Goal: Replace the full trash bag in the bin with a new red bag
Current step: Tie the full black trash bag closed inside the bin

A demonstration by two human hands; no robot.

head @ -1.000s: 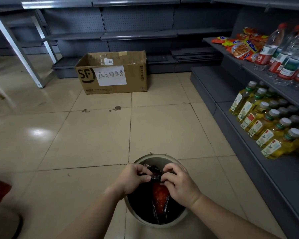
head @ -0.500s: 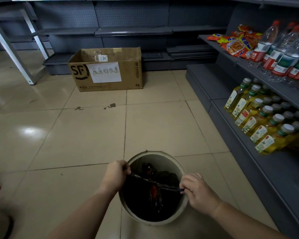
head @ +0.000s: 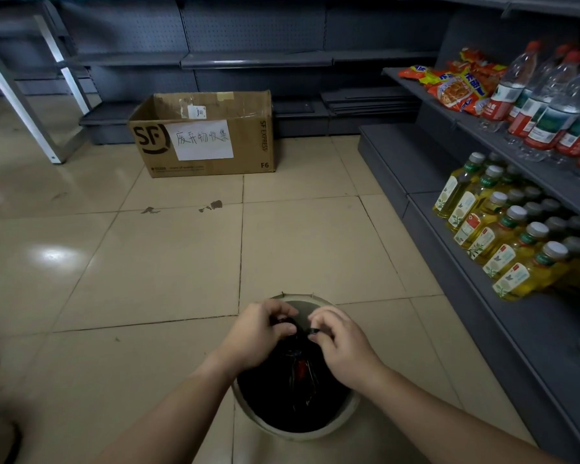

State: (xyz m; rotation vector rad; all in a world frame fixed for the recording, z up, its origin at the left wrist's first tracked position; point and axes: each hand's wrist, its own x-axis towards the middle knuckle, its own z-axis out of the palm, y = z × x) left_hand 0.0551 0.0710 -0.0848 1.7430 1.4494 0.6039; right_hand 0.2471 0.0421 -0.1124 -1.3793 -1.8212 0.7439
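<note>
hands drawn together since before, pinching black bag (head: 282, 393) in bin (head: 350, 408)

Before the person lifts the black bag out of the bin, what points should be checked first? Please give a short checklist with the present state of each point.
1. Left hand has a grip on the black trash bag top: ok.
2. Right hand pinches the other bag end: ok.
3. Knot fully tied: cannot tell, fingers cover it.
4. Bag free of the bin rim: ok, gathered inside.
5. Floor path to the cardboard box clear: ok.
6. New red bag ready nearby: cannot tell.
</note>
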